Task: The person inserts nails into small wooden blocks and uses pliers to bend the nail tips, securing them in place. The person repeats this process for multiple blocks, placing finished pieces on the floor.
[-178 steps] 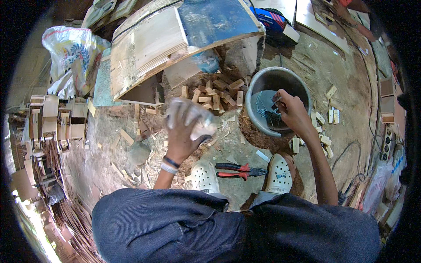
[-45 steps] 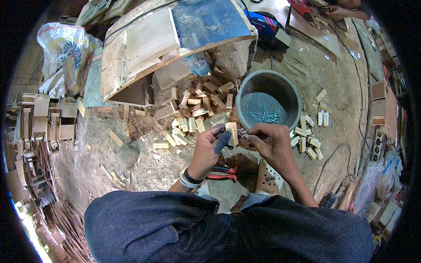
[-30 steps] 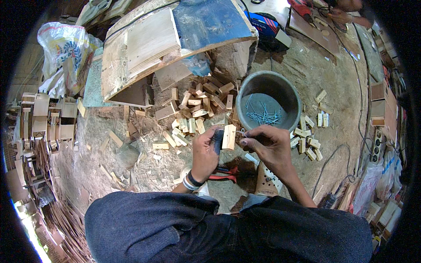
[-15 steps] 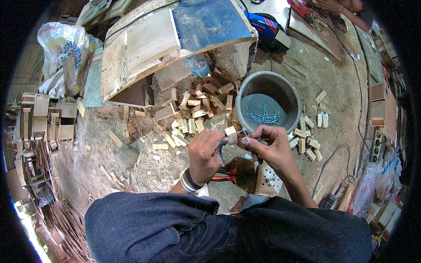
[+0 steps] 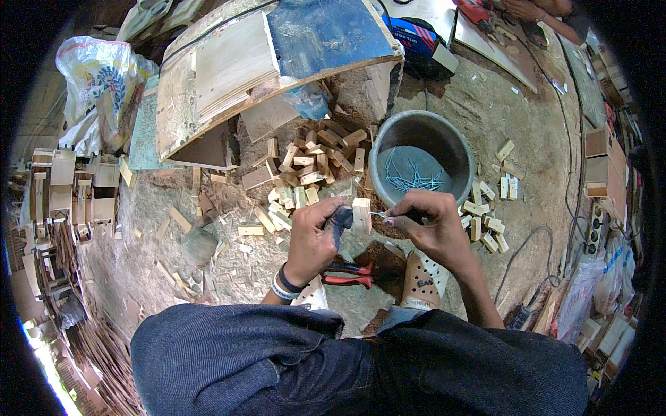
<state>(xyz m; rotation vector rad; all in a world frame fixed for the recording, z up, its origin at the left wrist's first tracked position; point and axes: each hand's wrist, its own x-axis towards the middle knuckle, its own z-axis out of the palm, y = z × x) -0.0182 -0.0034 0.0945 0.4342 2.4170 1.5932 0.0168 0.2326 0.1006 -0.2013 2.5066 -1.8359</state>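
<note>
My left hand (image 5: 316,236) is closed on a small pale wooden block (image 5: 361,215), its thumb dark as if wrapped or stained. Opposite it, my right hand (image 5: 431,227) pinches a thin nail (image 5: 378,214), whose end meets the block's right side; whether it has entered a hole is too small to tell. Just beyond the right hand stands a round grey tub (image 5: 463,139) with several thin blue-green nails (image 5: 416,179) at its bottom. Red-handled pliers (image 5: 349,280) lie on the ground below my hands, between my shoes.
A heap of wooden blocks (image 5: 305,166) lies left of the tub, more blocks (image 5: 491,223) to its right. Behind stands a low wooden bench (image 5: 229,69) with a blue panel. A white sack (image 5: 100,90) is far left, a power strip (image 5: 594,225) right. Another person's hand (image 5: 524,10) shows top right.
The block in my left hand has turned, so a broader face shows. My right hand has moved slightly up and left with the nail. The pliers are more exposed.
</note>
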